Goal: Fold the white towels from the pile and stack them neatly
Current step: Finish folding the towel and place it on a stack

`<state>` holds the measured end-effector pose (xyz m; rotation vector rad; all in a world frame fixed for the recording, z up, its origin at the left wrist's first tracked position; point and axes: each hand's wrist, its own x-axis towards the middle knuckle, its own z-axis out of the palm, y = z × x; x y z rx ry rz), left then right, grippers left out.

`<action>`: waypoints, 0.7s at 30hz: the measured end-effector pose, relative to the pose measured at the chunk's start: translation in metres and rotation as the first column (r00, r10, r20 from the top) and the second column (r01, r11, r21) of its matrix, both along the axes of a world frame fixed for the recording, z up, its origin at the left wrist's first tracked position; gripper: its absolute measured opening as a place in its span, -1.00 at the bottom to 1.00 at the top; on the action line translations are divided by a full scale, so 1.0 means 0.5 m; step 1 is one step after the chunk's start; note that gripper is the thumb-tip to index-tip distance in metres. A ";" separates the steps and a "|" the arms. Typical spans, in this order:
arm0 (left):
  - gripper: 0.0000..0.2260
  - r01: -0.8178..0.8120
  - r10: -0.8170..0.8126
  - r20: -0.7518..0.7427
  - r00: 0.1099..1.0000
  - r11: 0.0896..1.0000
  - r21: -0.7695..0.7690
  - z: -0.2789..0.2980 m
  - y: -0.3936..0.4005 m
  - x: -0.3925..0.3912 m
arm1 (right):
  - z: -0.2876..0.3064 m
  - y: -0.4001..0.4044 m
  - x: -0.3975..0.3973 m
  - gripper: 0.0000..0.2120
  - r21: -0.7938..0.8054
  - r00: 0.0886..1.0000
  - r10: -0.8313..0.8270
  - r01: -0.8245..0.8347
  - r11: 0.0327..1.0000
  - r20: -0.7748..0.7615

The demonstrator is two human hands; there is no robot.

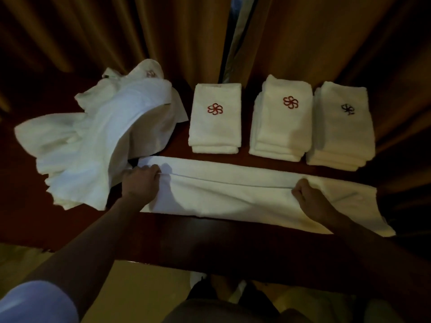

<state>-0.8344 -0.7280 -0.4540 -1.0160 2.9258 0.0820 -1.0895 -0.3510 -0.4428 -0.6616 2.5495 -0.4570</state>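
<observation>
Lengthwise fold of one towel (245, 194) on the counter (210, 241).
My left hand (141, 183) and right hand (307, 197) each pinch its edge, spaced apart for tension (pile (93, 141) waits alongside).

Surface: dark reddish-brown wooden table (210, 241); glossy top; its near edge runs across the lower middle of the view
Left side: loose pile of white towels (93, 141), rumpled and heaped; part of it hangs over the table's left edge
Front: one long white towel (245, 197) spread flat along the near edge, folded lengthwise with a seam line running across it; its right end reaches the table's right corner
Back row, left: short stack of folded towels (215, 117); red flower emblem on top
Back row, middle: taller stack (281, 120); red flower emblem on top
Back row, right: third stack (341, 127), just beside the middle one; dark emblem on top
</observation>
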 end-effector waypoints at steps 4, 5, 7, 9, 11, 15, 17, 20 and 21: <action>-0.66 -0.011 0.030 0.237 0.971 0.997 -0.079 0.018 0.036 -0.038 | 0.009 0.009 -0.006 -0.86 0.016 0.989 0.129 -0.128 0.992 -0.074; -0.63 -0.001 0.018 0.248 0.969 0.998 -0.067 0.024 0.051 -0.053 | 0.013 0.015 -0.009 -0.88 -0.002 0.986 0.150 -0.151 0.989 -0.074; -0.63 0.026 -0.024 0.200 0.980 1.000 -0.011 0.035 0.085 -0.093 | 0.018 0.032 -0.021 -0.88 0.009 0.981 0.192 -0.192 0.981 -0.030; -0.63 0.056 -0.065 0.077 0.995 0.992 0.111 0.039 0.126 -0.142 | 0.022 0.052 -0.034 -0.85 0.064 0.974 0.228 -0.228 0.972 0.008; -0.55 0.122 -0.103 -0.077 0.992 0.946 0.302 0.045 0.192 -0.194 | 0.022 0.084 -0.054 -0.85 0.058 0.976 0.215 -0.213 0.975 -0.019; -0.40 0.285 -0.237 -0.158 0.959 0.790 0.543 0.051 0.347 -0.291 | 0.027 0.159 -0.096 -0.76 0.098 0.973 0.171 -0.157 0.983 -0.156; -0.43 0.336 -0.335 -0.108 0.936 0.761 0.555 0.049 0.423 -0.349 | 0.034 0.218 -0.122 -0.61 0.156 0.962 0.228 -0.205 0.966 -0.149; -0.51 0.427 -0.483 -0.037 0.875 0.734 0.528 0.042 0.521 -0.420 | 0.036 0.289 -0.156 -0.55 0.251 0.936 0.306 -0.259 0.933 -0.173; -0.52 0.441 -0.509 -0.014 0.861 0.732 0.520 0.040 0.544 -0.436 | 0.031 0.298 -0.163 -0.58 0.279 0.928 0.321 -0.262 0.924 -0.191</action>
